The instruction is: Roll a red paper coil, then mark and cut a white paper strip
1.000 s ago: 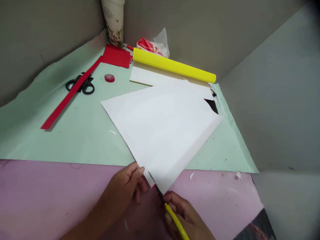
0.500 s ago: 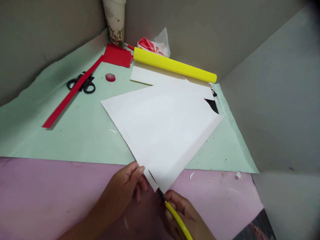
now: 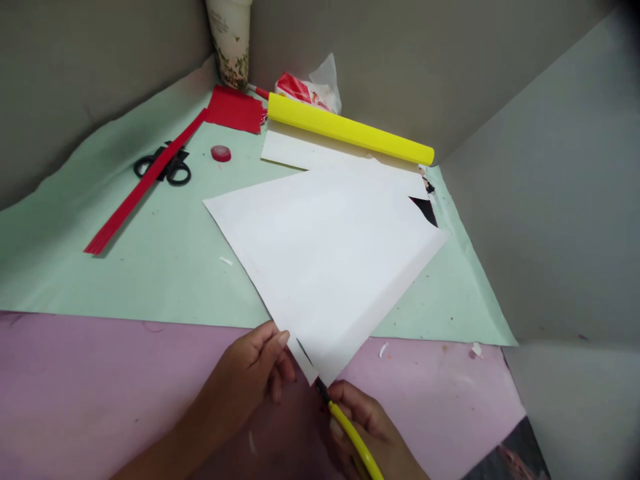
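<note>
A large white sheet of paper (image 3: 330, 260) lies slanted, its nearest corner over the pink surface. My left hand (image 3: 263, 363) pinches the sheet's lower left edge between thumb and fingers. My right hand (image 3: 367, 427) is wrapped round yellow-handled scissors (image 3: 353, 433) at the near corner. The dark blades enter the paper there, and part of one blade shows through a slit along the left edge. A narrow strip lies left of the slit. The lower handle is hidden by my fingers.
Black scissors (image 3: 179, 175) lie under a long red strip (image 3: 145, 187) at the left. Red paper (image 3: 235, 110), a red tape roll (image 3: 221, 153), a cup (image 3: 233, 43), a plastic wrapper (image 3: 320, 90) and a yellow roll (image 3: 350, 130) are farther back. Grey walls (image 3: 400, 60) stand behind.
</note>
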A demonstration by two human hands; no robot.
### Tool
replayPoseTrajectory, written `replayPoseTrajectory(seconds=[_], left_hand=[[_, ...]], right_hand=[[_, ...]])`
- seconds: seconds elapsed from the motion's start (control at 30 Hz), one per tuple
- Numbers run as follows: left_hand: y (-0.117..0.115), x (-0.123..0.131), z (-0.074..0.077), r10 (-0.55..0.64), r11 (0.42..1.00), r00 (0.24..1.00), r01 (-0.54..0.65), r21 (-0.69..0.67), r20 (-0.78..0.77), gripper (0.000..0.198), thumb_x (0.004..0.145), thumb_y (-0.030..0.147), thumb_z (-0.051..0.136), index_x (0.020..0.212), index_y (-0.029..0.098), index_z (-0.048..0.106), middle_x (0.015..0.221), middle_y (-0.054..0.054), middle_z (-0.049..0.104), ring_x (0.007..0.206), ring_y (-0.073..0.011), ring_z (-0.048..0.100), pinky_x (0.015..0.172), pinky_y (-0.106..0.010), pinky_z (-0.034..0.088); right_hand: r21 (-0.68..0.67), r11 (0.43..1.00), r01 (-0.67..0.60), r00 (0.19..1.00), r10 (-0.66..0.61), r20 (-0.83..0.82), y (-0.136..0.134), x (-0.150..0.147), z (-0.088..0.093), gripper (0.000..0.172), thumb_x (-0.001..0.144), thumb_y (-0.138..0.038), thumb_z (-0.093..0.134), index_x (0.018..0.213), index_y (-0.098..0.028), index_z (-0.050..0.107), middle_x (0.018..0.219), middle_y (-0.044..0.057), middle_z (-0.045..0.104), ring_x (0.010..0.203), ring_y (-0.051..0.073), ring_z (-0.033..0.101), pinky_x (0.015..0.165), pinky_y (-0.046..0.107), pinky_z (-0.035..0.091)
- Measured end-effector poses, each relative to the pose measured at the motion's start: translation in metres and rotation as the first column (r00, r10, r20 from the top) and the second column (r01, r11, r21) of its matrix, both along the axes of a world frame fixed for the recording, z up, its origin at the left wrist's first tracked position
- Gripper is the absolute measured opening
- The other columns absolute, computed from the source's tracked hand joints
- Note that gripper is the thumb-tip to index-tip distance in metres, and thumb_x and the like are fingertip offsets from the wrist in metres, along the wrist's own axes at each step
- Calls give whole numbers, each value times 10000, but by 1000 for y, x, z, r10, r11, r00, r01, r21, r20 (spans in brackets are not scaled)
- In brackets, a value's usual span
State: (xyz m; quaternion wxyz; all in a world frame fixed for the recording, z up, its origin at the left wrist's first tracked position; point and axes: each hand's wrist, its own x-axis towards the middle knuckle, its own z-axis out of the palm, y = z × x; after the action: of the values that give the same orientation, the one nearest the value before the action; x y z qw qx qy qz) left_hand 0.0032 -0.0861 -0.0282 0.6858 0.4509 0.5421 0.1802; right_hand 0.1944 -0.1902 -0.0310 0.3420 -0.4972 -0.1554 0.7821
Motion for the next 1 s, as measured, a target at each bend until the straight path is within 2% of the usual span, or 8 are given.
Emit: replayPoseTrajectory(seconds=[0.3,0.4,0.6,0.87,1.0], left_hand=[[0,0,1,-16,1000,1000,16,8,-1,419,943,561,457,692,235,538,640,13,691,454,-133,544,467,-266,345],[0,0,1,-20,1000,1000,20,7,3,414,939,564,460,698,236,539,639,12,690,453,-133,542,461,-261,340],[0,-1,-2,-24,1000,1000,25,-5,14,416,930,572,466,702,234,548,639,13,685,447,-128,537,443,-250,327],[-1,-1,-3,-20,1000,1000,20,5,13,417,948,565,461,713,230,546,654,15,691,449,-122,541,447,-245,333],[-1,-1,-1,-25,1000,1000,25,7,1,421,948,564,448,702,235,542,646,9,694,448,-130,544,447,-253,334]], right_hand=[[5,1000,10,1000,-10,2,-6,-3,-2,507,738,-561,864,939,-201,569,552,-118,435,425,24,266,429,204,154],[18,1000,-3,1000,4,-4,-7,-2,-4,486,768,-570,837,949,-210,564,538,-127,418,410,26,234,419,209,136],[11,1000,-22,999,22,29,-6,-1,-4,408,814,-508,817,956,-218,567,558,-116,437,429,33,275,459,218,136],[-17,1000,14,1000,-14,0,-4,-3,-3,470,751,-545,853,939,-209,583,564,-117,418,442,34,253,449,216,121],[-15,1000,25,1000,-25,3,-4,-4,-3,438,765,-521,852,936,-206,600,553,-117,405,443,32,254,450,214,126]])
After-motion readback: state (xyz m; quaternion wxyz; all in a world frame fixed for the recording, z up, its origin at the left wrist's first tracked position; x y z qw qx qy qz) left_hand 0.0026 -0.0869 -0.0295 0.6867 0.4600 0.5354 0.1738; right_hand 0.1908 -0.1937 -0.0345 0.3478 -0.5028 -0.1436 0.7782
